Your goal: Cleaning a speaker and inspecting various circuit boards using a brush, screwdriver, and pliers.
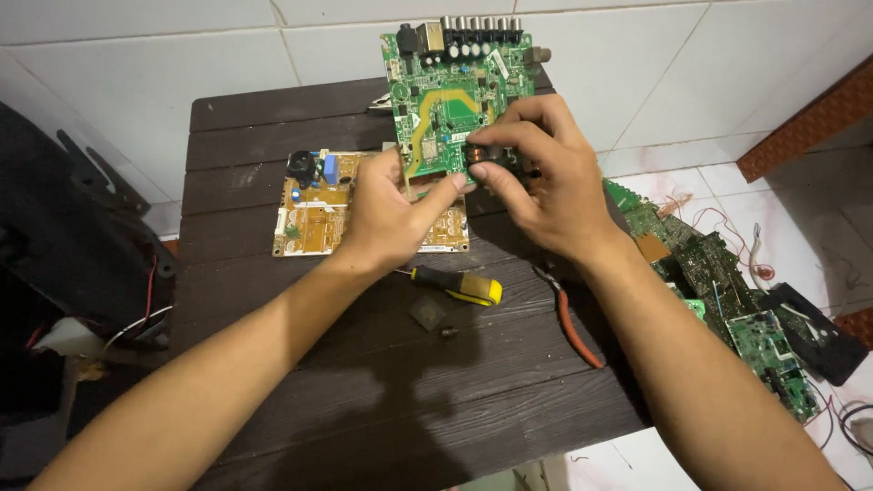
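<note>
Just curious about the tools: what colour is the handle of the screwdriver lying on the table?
The screwdriver handle is yellow and black, seen in the head view.

A dark wooden worktop (273, 364) made of planks stands on a white tiled floor (637, 64). A tan circuit board (314, 214) with a round black part and a blue part lies flat on it. Near the board lies a screwdriver with a yellow and black handle (464, 286). Just below it sits a small dark square chip (427, 312). Pliers with orange handles (571, 318) lie near the worktop's edge. A pile of green circuit boards (727, 300) rests on the floor beside it.
</note>
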